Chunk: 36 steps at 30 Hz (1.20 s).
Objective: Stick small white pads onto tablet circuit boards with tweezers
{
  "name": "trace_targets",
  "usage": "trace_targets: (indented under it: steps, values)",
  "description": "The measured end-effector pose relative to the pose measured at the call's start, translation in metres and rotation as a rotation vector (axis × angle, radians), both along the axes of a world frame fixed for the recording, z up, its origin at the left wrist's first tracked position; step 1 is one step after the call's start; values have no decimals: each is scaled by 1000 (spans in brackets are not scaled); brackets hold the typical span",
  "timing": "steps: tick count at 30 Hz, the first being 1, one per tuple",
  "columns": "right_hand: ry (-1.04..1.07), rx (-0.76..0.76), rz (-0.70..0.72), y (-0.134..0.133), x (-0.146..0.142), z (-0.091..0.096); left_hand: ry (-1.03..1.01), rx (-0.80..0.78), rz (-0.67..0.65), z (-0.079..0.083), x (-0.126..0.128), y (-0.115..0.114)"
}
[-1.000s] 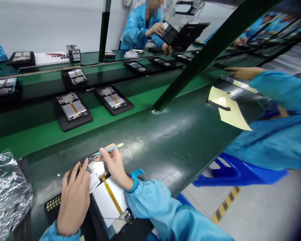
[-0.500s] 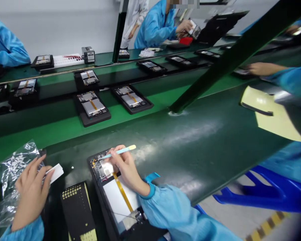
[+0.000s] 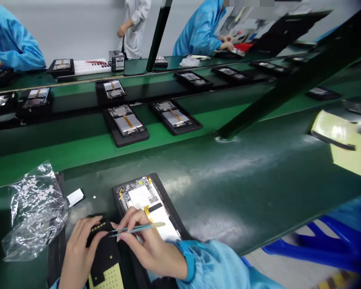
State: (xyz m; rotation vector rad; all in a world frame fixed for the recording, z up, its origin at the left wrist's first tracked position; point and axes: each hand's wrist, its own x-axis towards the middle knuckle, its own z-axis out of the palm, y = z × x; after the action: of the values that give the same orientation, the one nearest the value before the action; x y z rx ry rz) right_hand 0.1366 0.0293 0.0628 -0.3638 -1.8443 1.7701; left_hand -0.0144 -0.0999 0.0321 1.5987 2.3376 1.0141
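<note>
An opened tablet (image 3: 144,196) in a black tray lies on the dark green bench in front of me, its boards and white battery exposed. My right hand (image 3: 153,247) pinches light blue tweezers (image 3: 138,228), tips pointing left at a black sheet with yellow squares (image 3: 104,261). My left hand (image 3: 78,257) curls over that sheet's upper edge and holds it beside the tablet.
A crinkled clear bag (image 3: 33,208) of small white pieces lies at the left, a white paper scrap (image 3: 75,197) beside it. More opened tablets (image 3: 126,124) ride the green conveyor (image 3: 48,154). Co-workers in blue coats (image 3: 201,28) stand opposite. A slanted dark post (image 3: 289,80) crosses on the right.
My left hand dropped the white scrap by the bag and came back to grip the black sheet. My right hand pulled the tweezers off the tablet toward the sheet.
</note>
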Motion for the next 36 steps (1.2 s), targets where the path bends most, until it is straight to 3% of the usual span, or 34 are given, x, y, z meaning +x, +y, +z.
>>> trace_targets:
  steps: [4, 15, 22, 36]
  values:
    - [52, 92, -15, -7, 0, 0, -65, 41, -30, 7, 3, -2]
    - [202, 118, -48, -15, 1, -1, -98, 55, -105, 29, 14, -3]
    - [229, 195, -30, -13, 0, -4, -80, 41, -131, 28, 14, -5]
    - [219, 147, -77, -11, 0, -3, -46, 23, -148, 28, 15, -1]
